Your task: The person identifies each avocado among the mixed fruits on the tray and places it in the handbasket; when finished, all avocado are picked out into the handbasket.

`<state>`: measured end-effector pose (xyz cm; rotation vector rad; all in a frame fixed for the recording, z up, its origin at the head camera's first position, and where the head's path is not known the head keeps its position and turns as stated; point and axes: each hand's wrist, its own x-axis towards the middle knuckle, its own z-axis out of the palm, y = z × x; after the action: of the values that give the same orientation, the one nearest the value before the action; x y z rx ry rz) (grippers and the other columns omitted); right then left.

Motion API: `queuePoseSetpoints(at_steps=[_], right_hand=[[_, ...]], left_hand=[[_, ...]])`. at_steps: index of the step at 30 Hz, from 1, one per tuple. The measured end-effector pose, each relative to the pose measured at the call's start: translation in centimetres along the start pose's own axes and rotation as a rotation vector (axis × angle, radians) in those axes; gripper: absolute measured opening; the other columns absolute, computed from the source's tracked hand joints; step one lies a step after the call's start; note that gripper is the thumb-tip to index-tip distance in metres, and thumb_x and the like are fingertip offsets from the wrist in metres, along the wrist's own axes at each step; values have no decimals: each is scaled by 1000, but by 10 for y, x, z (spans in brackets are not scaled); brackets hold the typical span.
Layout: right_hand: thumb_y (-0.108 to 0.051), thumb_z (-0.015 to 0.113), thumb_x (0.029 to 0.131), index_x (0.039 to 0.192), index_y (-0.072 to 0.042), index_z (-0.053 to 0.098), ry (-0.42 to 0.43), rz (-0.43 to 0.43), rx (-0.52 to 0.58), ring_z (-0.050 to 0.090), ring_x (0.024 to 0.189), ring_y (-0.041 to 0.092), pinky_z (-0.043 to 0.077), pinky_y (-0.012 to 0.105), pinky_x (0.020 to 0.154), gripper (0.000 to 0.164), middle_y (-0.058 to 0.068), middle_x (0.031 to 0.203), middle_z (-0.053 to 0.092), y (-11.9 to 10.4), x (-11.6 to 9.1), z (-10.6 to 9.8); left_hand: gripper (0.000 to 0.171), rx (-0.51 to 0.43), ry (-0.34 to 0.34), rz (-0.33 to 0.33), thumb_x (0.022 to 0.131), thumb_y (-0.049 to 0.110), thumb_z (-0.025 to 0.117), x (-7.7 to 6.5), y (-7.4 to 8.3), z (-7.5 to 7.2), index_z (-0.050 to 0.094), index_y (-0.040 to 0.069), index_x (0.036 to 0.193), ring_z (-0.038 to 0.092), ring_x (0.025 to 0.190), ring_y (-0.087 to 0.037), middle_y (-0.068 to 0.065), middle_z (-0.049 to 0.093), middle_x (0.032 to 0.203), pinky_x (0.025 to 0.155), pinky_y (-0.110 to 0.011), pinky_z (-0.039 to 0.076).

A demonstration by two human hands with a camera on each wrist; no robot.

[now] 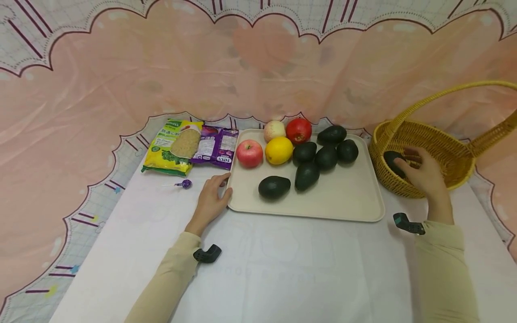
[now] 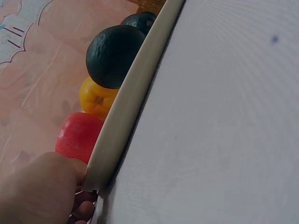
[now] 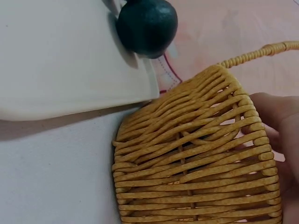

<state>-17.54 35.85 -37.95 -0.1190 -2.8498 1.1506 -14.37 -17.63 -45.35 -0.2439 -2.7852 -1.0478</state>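
My left hand grips the left edge of a cream tray, its lower fingers curled below the rim in the left wrist view. On the tray lie several dark green avocados, a red apple, a yellow lemon-like fruit, a pale peach-like fruit and a red pomegranate. At the right, my right hand reaches into a woven basket. Its thumb lies over an avocado at the inner left wall, with the fingers spread beyond. In the right wrist view the basket wall hides that avocado.
Left of the tray lie a yellow-green food packet, a purple packet and a purple lollipop. A tall handle arches over the basket. Behind everything hangs a pink patterned cloth. White cloth covers the table.
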Motion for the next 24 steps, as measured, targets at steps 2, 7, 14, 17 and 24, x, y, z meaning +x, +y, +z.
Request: queuePoseSetpoints(at_steps=[2,7,14,17,24], right_hand=[[-42,53,92,144,-5,34,48,-1,31,43,126,31,40,43,102,66,24,139,42,-1,-3,2],[-35,57,92,136,-7,46,172,-47,89,46,108,-5,41,30,103,53,8,127,52,-4,-10,8],[-25,62,91,127,-6,55,239,-139,153,49,100,-7,39,15,86,41,-14,110,57,-8,-17,20],[-23,62,90,125,-5,56,231,-163,157,50,98,-8,38,10,83,39,-18,107,55,-11,-18,25],[-15,64,89,120,0,58,227,-271,187,52,95,-9,39,7,81,35,-19,105,55,-25,-17,38]], left_hand=[[45,-2,1,2,89,14,59,0,0,0,52,9,132,51,104,-28,-14,59,117,89,-43,42],[44,3,9,11,89,14,59,0,-1,1,53,9,132,51,102,-27,-13,60,115,88,-42,42],[44,-10,24,32,88,13,59,0,-6,4,54,8,131,51,101,-28,-13,60,111,88,-42,41],[44,-11,23,31,88,13,59,0,-6,4,54,8,131,51,101,-28,-13,60,111,88,-42,41],[43,-8,30,39,88,12,59,0,-5,3,54,8,131,51,101,-28,-14,60,112,88,-42,42]])
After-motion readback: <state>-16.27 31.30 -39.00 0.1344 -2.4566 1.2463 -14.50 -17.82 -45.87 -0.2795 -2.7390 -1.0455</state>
